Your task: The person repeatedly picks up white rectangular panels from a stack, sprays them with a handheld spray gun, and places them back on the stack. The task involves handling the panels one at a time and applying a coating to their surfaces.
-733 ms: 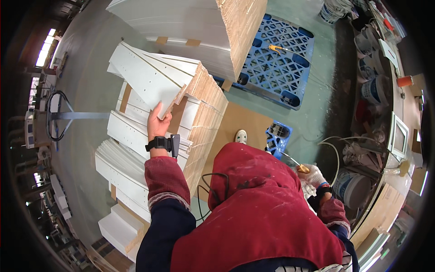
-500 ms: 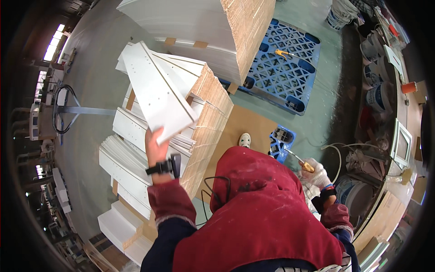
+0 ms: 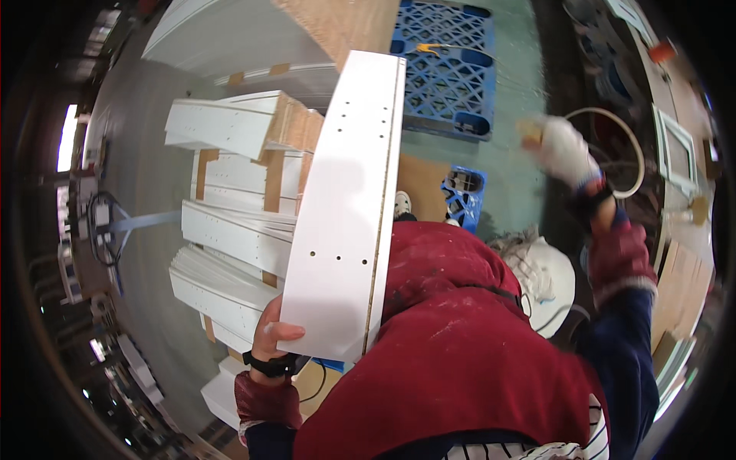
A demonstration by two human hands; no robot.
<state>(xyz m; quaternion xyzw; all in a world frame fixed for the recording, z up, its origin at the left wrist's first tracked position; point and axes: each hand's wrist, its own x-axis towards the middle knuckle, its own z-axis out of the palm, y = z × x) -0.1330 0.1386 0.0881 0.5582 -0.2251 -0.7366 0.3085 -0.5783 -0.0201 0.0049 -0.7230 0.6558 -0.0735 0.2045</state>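
Observation:
My bare left hand [image 3: 270,333] grips the lower left corner of a long white panel [image 3: 341,199], thumb on its face. Rows of small drilled holes mark the panel, and a dark groove runs along its right edge. It stands tilted up in front of my body. Out to the right, my right hand [image 3: 566,149], in a white knit glove, is smeared by motion. Its fingers are closed around a yellow-handled tool [image 3: 530,133]; the tool's shaft is too blurred to make out.
Stacks of white panels [image 3: 230,230] stand to the left, with a tall stack of boards [image 3: 230,34] behind. A blue plastic pallet [image 3: 445,73] with a yellow air gun [image 3: 426,48] lies ahead. A hose [image 3: 640,153] loops beside the right-hand workbench [image 3: 678,284]. Near my right side is a white bucket [image 3: 556,280].
The white panel has come off the stack and swung upright toward my body in my left hand. My right hand has risen and moved forward with the tool.

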